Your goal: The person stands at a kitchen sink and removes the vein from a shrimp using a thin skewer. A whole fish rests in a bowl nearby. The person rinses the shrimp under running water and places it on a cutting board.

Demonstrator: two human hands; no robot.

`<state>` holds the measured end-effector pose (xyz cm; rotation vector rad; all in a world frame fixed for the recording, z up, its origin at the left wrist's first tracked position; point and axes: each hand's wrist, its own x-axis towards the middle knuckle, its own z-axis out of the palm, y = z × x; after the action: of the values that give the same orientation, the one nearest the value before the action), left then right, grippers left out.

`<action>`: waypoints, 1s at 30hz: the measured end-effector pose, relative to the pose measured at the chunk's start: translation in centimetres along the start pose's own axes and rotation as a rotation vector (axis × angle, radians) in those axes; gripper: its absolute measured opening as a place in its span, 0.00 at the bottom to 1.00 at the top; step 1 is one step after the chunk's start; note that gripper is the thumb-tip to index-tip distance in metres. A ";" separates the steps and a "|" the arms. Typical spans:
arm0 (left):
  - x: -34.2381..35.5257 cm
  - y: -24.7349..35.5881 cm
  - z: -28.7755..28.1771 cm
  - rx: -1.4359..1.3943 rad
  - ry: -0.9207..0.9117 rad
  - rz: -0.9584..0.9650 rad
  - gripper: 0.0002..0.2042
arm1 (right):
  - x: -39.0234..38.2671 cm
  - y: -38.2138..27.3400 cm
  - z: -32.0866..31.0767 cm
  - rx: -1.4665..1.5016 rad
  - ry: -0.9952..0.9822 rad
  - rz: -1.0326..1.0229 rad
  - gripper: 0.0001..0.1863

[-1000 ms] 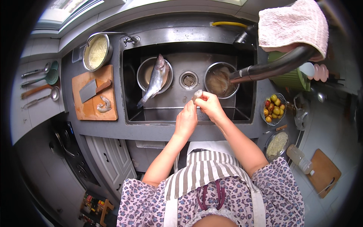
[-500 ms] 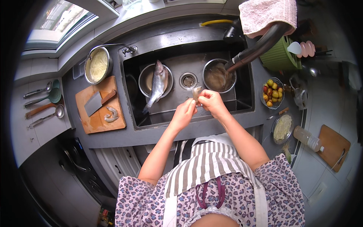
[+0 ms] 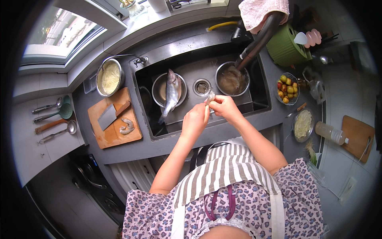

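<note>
Centre frame: my left hand (image 3: pixel 195 118) and right hand (image 3: pixel 227 108) pinch the shrimp (image 3: pixel 211 96) between them, fingers (image 3: pixel 217 103) closed on it, above the sink (image 3: pixel 194 71), likely so drips land there. Left of centre, the fish (image 3: pixel 172 92) overhangs its bowl (image 3: pixel 156 94), apparently too long to fit.

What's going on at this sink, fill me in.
Someone's left hand and right hand pinch what looks like a small shrimp over the near side of the sink. A whole fish lies across one metal bowl, with a second bowl to its right. On the cutting board, more shrimp lies beside a cleaver.
</note>
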<state>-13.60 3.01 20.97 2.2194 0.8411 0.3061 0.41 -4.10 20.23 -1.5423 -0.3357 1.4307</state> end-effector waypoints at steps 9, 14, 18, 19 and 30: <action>-0.6 -0.7 1.6 0.206 0.086 0.106 0.08 | 0.3 1.7 0.8 -0.163 0.122 -0.128 0.09; -0.9 -0.5 1.6 0.206 0.084 0.110 0.08 | 0.3 2.0 0.3 -0.142 0.102 -0.153 0.08; -0.5 -2.4 1.2 -0.446 -0.143 -0.118 0.12 | 0.0 1.7 -0.8 -0.100 0.024 -0.098 0.08; -0.1 -1.8 0.0 -0.741 -0.292 -0.327 0.13 | 0.2 1.8 -1.1 -0.091 -0.001 -0.083 0.08; 1.0 1.7 0.3 -1.743 -0.766 -0.527 0.14 | 5.2 5.8 -0.8 -0.030 -0.153 -0.176 0.16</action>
<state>-11.94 2.59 21.90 0.3467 0.3360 -0.1094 0.25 -3.43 12.44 -1.3928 -0.5731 1.4128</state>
